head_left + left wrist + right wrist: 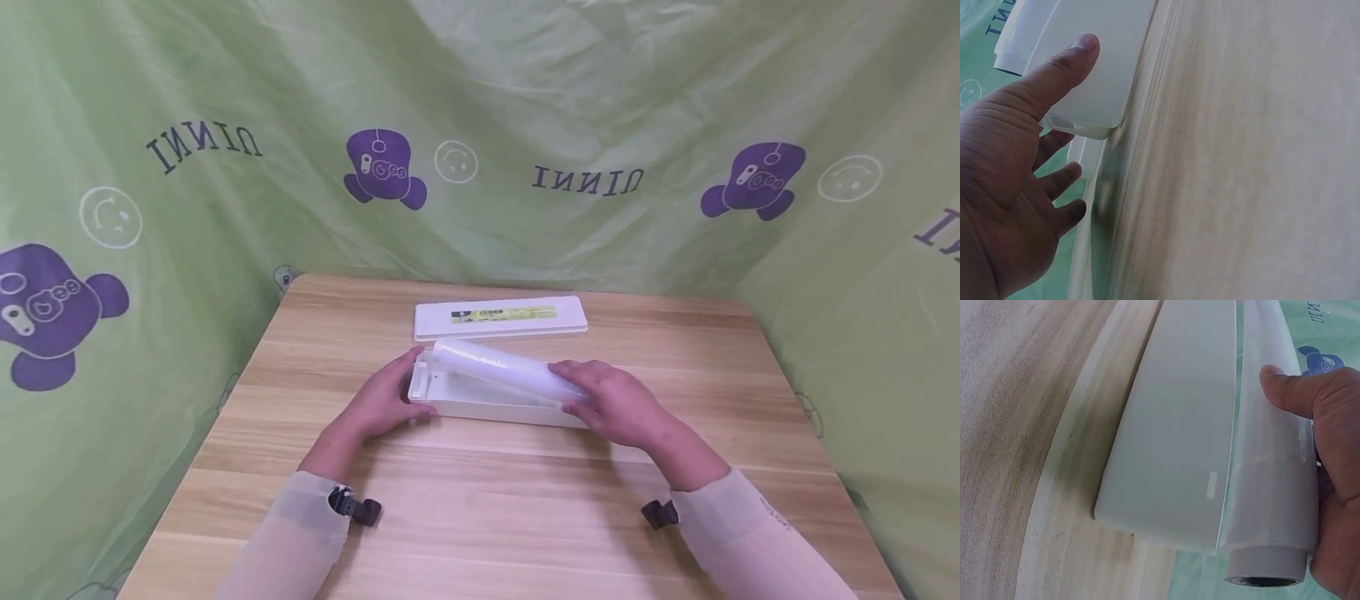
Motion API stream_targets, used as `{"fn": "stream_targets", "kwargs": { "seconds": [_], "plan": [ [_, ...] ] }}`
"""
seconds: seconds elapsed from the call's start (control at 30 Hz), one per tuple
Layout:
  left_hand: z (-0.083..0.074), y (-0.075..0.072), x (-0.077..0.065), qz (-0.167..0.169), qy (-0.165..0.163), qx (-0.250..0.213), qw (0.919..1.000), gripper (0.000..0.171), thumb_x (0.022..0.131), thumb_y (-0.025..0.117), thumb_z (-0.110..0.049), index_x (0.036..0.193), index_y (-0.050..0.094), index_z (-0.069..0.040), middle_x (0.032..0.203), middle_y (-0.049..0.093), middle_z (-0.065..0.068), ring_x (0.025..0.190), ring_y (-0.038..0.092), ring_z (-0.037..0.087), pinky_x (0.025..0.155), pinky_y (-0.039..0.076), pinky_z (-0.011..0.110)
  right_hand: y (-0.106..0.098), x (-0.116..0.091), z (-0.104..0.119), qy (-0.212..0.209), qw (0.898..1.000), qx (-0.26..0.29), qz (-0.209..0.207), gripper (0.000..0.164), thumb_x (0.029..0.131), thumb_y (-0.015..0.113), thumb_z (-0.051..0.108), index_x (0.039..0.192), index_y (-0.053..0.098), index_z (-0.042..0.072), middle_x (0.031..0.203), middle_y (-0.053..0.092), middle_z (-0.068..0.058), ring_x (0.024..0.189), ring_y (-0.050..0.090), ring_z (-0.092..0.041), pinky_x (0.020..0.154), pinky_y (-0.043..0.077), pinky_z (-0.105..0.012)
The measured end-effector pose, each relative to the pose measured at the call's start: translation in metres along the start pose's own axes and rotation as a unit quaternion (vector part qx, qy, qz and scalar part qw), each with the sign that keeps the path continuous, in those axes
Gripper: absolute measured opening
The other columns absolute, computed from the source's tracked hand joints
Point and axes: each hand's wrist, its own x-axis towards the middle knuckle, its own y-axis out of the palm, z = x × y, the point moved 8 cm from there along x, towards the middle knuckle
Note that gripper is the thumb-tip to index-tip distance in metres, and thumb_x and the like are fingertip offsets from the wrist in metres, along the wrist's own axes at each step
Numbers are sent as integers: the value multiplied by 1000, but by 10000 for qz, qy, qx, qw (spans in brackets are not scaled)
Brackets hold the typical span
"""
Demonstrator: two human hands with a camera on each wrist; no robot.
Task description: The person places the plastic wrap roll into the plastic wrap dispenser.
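A white open-topped dispenser box (487, 410) stands on the table. My left hand (381, 402) holds its left end, with the thumb (1063, 69) against the front wall and the other fingers toward the far side. My right hand (618, 404) grips a roll of cling film (502, 369) near its right end. In the right wrist view the thumb (1291, 390) lies along the roll, and the hollow core end (1266, 565) shows below. The roll slants over the box, and its right end is hidden by the hand in the head view.
A white lid (431, 323) with a yellow and black label lies behind the box. The wood-grain table (480, 517) runs to green printed curtains (495, 242) at the back and sides. Both forearms carry small black wrist mounts (660, 514).
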Motion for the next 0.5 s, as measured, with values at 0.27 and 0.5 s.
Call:
{"fn": "stream_targets", "kwargs": {
  "seconds": [0.27,0.5],
  "plan": [
    [2,1,1,25,-71,163,9998,122,58,79,-73,157,24,-27,153,39,6,139,36,29,114,29,50,5,2,5,-198,9997,-119,96,62,88,75,28,144,52,21,139,57,-3,121,57,-25,100,48,-47],
    [3,2,1,24,-98,137,9999,121,59,84,-66,157,24,-27,151,42,7,137,39,28,113,31,49,9,6,11,-419,9987,-240,182,59,88,75,27,143,54,20,140,56,-1,121,57,-24,98,49,-46]
  ]
}}
